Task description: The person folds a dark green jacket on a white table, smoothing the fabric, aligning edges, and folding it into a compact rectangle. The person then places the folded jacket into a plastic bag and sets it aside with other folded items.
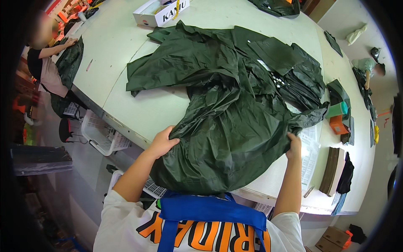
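A dark green rain jacket [218,143] of thin, shiny fabric lies spread and crumpled over the white table, its near edge hanging past the front. My left hand [165,142] is closed on the jacket's left side, thumb on top. On the opposite side my right hand [294,146] pinches the cloth; its fingers are partly hidden by the fabric. One sleeve [155,77] stretches out to the left. Beyond the jacket, at the right, lie more folded dark green pieces [308,80] with small white tags.
A white box [161,14] stands at the far edge. To the right are a green cup [337,110], an orange box [337,125], printed sheets [308,155] and a cardboard stack [329,170]. White baskets [100,132] sit below the table. Another person [46,63] works at the left.
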`<state>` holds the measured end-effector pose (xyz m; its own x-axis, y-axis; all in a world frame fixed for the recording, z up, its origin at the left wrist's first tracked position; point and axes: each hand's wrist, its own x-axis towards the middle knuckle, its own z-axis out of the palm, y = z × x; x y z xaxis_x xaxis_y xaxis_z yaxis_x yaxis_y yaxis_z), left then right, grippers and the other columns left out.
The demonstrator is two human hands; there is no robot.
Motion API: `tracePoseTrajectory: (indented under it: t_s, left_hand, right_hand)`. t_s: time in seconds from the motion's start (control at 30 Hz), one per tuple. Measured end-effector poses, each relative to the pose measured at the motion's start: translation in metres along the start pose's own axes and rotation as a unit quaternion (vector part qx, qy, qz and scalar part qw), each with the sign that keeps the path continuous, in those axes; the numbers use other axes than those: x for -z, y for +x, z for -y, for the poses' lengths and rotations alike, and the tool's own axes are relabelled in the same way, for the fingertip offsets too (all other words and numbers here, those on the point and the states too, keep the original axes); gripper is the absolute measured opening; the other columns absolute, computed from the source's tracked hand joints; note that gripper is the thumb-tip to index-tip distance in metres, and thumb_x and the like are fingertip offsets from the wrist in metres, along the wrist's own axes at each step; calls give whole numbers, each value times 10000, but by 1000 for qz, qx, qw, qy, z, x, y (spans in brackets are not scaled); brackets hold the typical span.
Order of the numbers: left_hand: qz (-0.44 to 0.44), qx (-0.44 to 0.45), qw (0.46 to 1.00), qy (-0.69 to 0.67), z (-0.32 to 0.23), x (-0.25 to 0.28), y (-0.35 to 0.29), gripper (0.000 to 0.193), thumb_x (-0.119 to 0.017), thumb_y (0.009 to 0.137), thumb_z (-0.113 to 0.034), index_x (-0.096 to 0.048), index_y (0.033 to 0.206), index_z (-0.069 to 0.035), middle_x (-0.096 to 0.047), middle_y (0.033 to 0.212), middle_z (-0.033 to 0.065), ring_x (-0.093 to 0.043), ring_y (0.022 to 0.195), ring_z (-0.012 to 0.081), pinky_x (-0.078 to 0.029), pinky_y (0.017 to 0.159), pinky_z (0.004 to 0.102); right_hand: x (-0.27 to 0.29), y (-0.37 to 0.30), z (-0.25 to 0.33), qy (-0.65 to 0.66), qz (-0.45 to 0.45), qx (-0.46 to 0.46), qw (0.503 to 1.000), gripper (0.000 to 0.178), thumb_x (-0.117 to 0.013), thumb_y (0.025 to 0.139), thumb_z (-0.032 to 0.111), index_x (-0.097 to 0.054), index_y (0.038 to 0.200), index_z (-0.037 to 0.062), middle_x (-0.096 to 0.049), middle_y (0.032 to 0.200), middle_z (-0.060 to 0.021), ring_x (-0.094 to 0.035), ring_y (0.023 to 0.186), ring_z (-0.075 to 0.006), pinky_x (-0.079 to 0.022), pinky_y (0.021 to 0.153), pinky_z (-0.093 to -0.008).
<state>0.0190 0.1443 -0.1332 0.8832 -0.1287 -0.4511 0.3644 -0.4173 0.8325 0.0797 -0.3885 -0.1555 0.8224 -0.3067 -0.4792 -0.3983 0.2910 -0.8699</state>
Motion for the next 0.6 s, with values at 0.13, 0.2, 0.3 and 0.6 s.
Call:
tracePoseTrajectory:
  t_s: [0.13, 0.2, 0.3, 0.6]
  left_hand:
    - [-53, -11, 973, -223, -55, 34, -38, 560, -560, 857, 21, -418, 1389, -82, -577, 1197, 107, -571, 1019, 174, -446, 911, 306]
    - [-35, -51, 960, -272, -70, 33, -42, 536, -541, 867, 16, -428, 1376, -107, -573, 1158, 67, -563, 999, 143, -455, 888, 288]
    - [24, -62, 888, -456, -83, 34, -49, 499, -530, 896, -33, -405, 1367, -141, -564, 1164, 76, -566, 1028, 167, -468, 895, 296]
    - [78, -13, 868, -490, -38, 73, -63, 405, -564, 941, -314, -428, 1261, -108, -593, 1140, 113, -566, 1045, 206, -478, 879, 408]
  right_hand:
    - [-128, -80, 98, 143, 49, 145, 978, 310, -569, 838, 71, -541, 1131, -25, -646, 1026, -146, -651, 900, -271, -553, 813, -391]
    - [-217, -127, 116, 33, 126, 151, 980, 328, -599, 832, 99, -527, 1127, -24, -646, 1005, -146, -655, 885, -266, -545, 791, -376]
    - [-305, -186, 84, -409, 264, 265, 832, 836, -720, 784, 319, -262, 1370, -64, -529, 1161, -318, -553, 1065, -415, -458, 893, -386]
    - [-313, -226, 0, -342, 409, 203, 821, 579, -599, 730, 35, -508, 1301, 71, -647, 907, -206, -658, 731, -333, -521, 694, -390]
